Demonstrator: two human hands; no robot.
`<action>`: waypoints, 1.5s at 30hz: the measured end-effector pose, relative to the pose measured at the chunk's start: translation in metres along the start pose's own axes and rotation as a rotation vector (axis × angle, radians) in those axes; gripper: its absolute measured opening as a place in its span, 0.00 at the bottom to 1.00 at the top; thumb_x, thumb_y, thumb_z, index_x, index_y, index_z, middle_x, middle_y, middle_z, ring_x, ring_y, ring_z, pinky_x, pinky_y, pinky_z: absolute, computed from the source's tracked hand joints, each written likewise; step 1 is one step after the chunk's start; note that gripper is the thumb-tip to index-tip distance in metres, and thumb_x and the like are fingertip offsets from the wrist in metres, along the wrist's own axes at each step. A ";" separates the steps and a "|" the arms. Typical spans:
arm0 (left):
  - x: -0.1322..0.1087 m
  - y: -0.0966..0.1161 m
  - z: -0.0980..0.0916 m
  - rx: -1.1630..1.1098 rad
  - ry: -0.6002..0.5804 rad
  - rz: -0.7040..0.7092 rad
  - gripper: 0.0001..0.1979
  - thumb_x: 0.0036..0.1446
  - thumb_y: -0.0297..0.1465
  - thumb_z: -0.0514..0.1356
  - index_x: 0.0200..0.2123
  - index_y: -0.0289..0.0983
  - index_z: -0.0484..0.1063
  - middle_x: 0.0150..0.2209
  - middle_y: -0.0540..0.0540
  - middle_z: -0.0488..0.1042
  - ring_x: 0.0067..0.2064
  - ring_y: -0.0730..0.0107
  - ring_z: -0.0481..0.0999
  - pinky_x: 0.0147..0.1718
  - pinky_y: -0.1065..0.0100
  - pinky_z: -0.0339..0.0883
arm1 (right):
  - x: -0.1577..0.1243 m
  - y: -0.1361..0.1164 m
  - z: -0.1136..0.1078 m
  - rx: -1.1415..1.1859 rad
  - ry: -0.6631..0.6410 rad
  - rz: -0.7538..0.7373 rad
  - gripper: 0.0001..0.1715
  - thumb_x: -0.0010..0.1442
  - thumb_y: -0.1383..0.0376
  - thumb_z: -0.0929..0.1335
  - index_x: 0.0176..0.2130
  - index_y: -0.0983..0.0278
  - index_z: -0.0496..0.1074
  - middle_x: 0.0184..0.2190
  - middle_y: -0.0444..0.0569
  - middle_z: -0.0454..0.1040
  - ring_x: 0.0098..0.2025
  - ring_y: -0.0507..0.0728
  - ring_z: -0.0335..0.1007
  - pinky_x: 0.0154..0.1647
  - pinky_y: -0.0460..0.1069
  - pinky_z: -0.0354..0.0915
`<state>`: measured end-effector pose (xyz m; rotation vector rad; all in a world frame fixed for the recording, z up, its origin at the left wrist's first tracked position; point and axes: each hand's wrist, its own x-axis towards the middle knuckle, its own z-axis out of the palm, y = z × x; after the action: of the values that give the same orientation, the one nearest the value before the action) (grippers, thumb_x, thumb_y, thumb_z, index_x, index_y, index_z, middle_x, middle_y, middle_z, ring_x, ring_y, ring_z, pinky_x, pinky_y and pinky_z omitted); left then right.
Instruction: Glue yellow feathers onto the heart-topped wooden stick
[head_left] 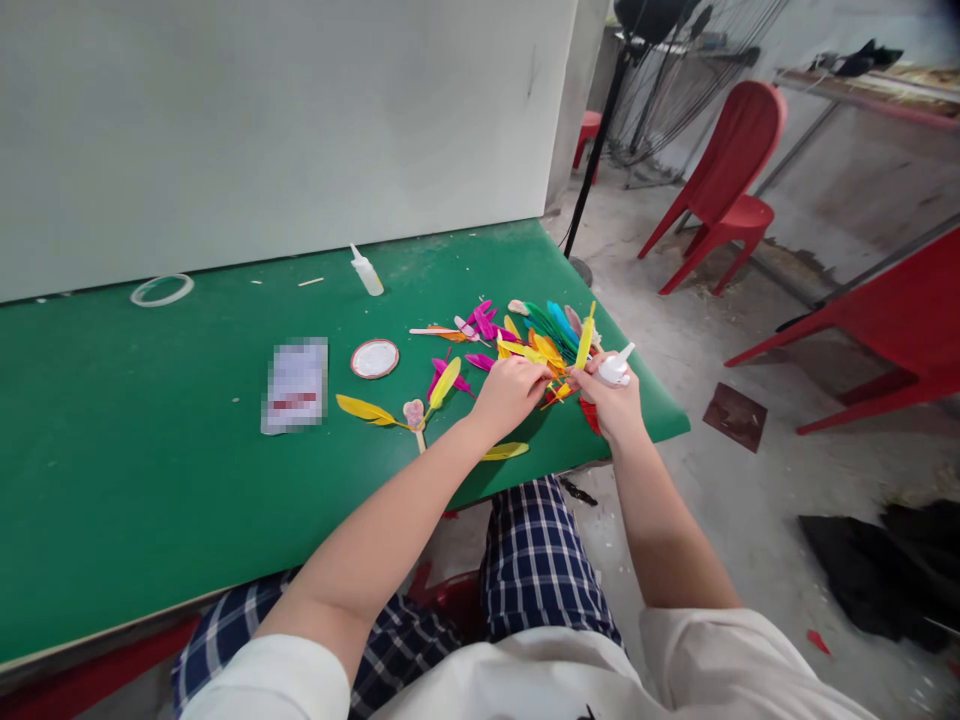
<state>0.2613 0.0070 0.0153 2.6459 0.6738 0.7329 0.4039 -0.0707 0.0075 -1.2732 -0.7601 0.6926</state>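
Note:
My right hand is closed around a small white glue bottle, whose nozzle points up and to the right. Between its thumb and finger stands a yellow feather. My left hand has its fingers pinched at the edge of a pile of orange feathers; what they grip, if anything, is hidden. Left of that hand lies a flat wooden stick with a rounded, coated top, with an orange-yellow feather and a yellow feather fanning from it. Magenta feathers and teal feathers lie beyond my hands.
On the green table are a second glue bottle, a round white lid, a blurred packet and a clear ring. A yellow feather lies near the front edge. Red chairs stand to the right.

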 end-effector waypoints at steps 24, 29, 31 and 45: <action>-0.051 0.012 -0.060 -0.016 -0.227 0.019 0.10 0.61 0.29 0.47 0.37 0.36 0.67 0.33 0.46 0.70 0.38 0.67 0.70 0.38 0.65 0.64 | 0.000 -0.007 -0.039 -0.167 0.165 0.084 0.18 0.38 0.61 0.74 0.27 0.62 0.62 0.21 0.41 0.70 0.23 0.52 0.67 0.23 0.47 0.62; -0.051 -0.003 -0.053 -0.499 -0.108 -0.216 0.05 0.58 0.30 0.51 0.36 0.37 0.65 0.34 0.48 0.69 0.34 0.72 0.69 0.35 0.68 0.65 | -0.004 -0.007 -0.055 -0.764 0.112 0.019 0.12 0.43 0.59 0.71 0.25 0.61 0.66 0.20 0.42 0.69 0.23 0.53 0.64 0.25 0.48 0.57; -0.044 -0.011 -0.052 -0.740 0.029 -0.310 0.06 0.57 0.31 0.52 0.38 0.37 0.63 0.32 0.49 0.69 0.32 0.74 0.69 0.33 0.69 0.66 | -0.008 -0.012 -0.054 -0.888 0.087 -0.029 0.11 0.45 0.57 0.70 0.27 0.61 0.68 0.22 0.43 0.70 0.25 0.54 0.64 0.26 0.48 0.57; -0.050 0.001 -0.062 -0.676 -0.283 -0.375 0.20 0.57 0.31 0.54 0.53 0.40 0.62 0.35 0.47 0.77 0.34 0.70 0.76 0.36 0.66 0.68 | -0.039 -0.035 0.017 -0.545 -0.244 -0.238 0.08 0.51 0.60 0.68 0.30 0.62 0.67 0.32 0.47 0.75 0.32 0.54 0.70 0.33 0.48 0.64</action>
<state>0.1896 -0.0092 0.0461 1.8842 0.6664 0.3734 0.3688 -0.0982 0.0402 -1.5657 -1.3412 0.4626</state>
